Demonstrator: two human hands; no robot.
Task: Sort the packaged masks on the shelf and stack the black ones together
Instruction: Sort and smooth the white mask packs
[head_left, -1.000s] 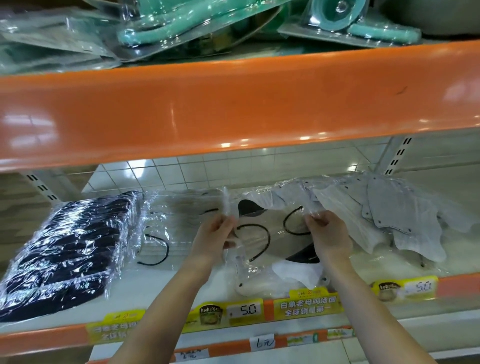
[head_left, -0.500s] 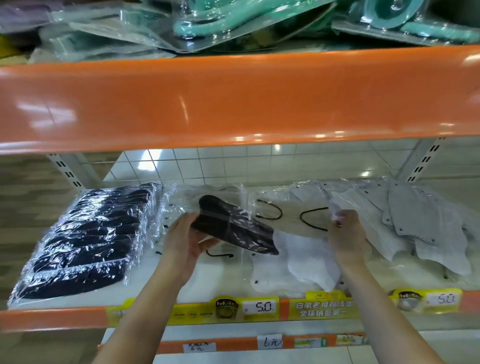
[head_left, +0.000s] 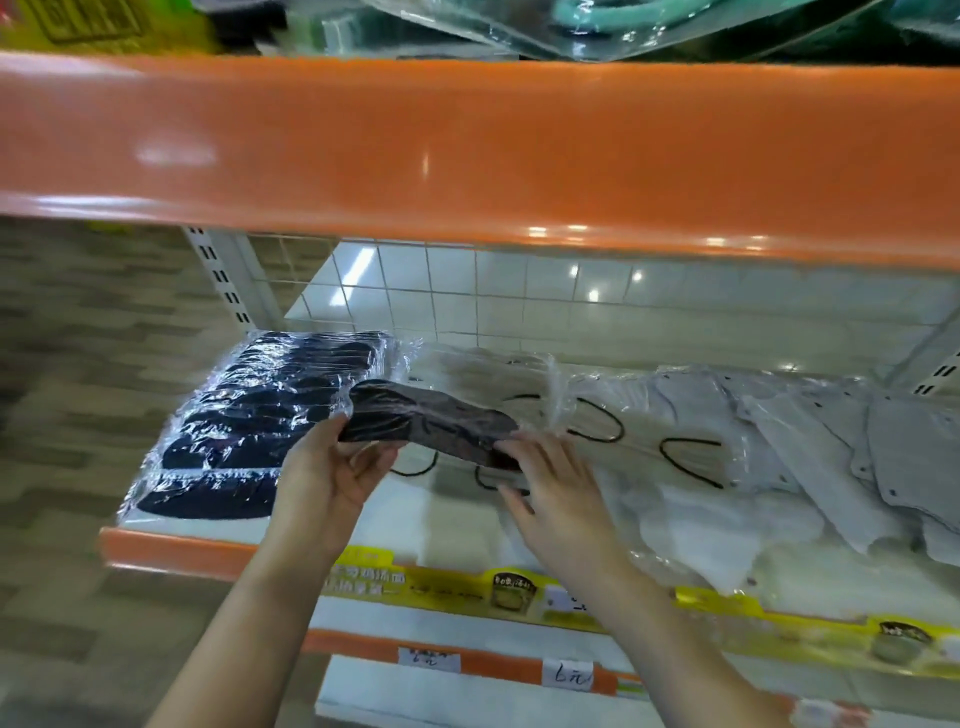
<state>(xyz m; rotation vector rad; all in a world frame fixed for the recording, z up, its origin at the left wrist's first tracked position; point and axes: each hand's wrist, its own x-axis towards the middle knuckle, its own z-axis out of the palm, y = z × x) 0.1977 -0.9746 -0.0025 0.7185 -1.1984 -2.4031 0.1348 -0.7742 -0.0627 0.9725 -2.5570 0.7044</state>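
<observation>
A person's left hand (head_left: 332, 483) curls round the left end of a single packaged black mask (head_left: 431, 418), while the right hand (head_left: 550, 493) pinches its right end with the fingertips, the other fingers spread loosely. The mask is held just above the shelf (head_left: 176, 553), immediately right of the black stack (head_left: 249, 426) that lies at the shelf's left end. The step in hand appears to be carrying this one pack across to join that stack. To do it well, the pack should be kept level between both hands, lined up with the stack's edges, and laid flat on top so the slippery wrappers do not slide; letting go of the right end last would steady it. By count: one black pack in hand and one stack of black packs, perhaps nine or ten layers, though glare on the film makes that uncertain. To the right lie loose white masks (head_left: 701, 525) with black ear loops, at least three, and further right overlapping grey masks (head_left: 904, 457), about three or four; the clear wrapping blurs their outlines.
</observation>
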